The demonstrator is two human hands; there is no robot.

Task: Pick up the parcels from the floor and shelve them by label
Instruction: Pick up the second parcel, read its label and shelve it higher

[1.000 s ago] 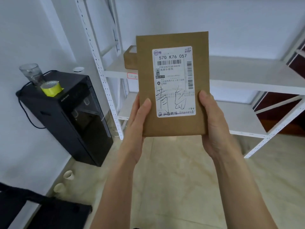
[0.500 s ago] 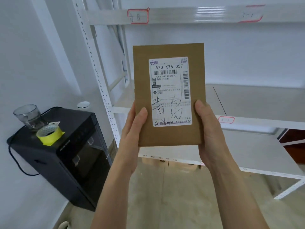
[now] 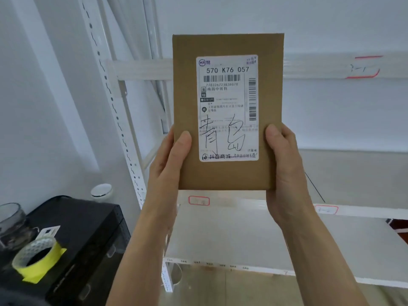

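Note:
A flat brown cardboard parcel is held upright in front of me, its white shipping label facing the camera with handwritten black characters on it. My left hand grips its lower left edge and my right hand grips its lower right edge, thumbs on the front. Behind it stands a white metal shelf rack. Red-outlined tags are stuck on the shelf edges: one tag just below the parcel, a second tag to the right, and a third tag on the upper beam.
A black cabinet stands at lower left, against the white wall. On it sit a yellow tape roll and a glass cup. The rack's perforated white post rises between cabinet and shelves. Beige floor shows under the lowest shelf.
My view has risen and moved closer to the rack; the upper shelves now fill the background. The parcel stays held in both hands, raised a little higher.

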